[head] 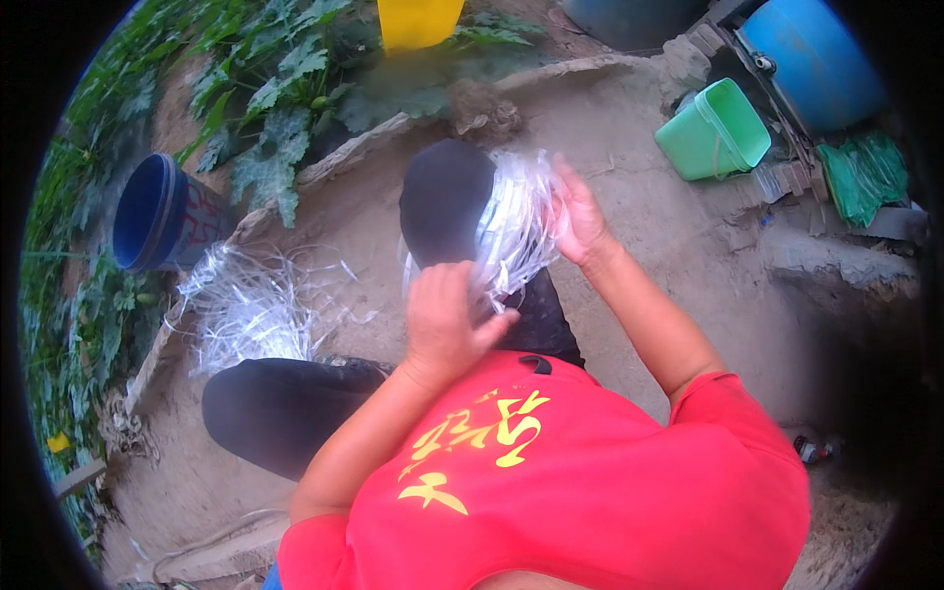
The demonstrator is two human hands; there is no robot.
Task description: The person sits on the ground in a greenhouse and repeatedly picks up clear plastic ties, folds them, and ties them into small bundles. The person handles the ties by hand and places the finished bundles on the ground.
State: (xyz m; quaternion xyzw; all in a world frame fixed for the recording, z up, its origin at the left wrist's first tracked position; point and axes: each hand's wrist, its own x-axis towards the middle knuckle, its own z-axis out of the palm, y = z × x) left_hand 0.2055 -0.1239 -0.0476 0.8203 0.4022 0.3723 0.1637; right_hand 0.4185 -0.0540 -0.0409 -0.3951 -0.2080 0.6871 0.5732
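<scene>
A bundle of thin, clear plastic strips (512,221) lies over my right thigh, beside the dark knee. My left hand (450,313) is at the near left edge of the bundle, blurred, its thumb pointing right; whether it grips any strips cannot be told. On the bundle's right side is my right hand (579,214), its fingers partly behind the outer strips, so its hold is unclear. A second, looser heap of similar strips (254,306) rests on the ground beyond my left knee.
A dark blue bucket (151,214) lies tilted at the left, beside leafy plants (273,147). Low earthen edging (354,151) borders them. At the upper right are a light green square bucket (700,136), a large blue barrel (811,63) and a green plastic bag (863,177).
</scene>
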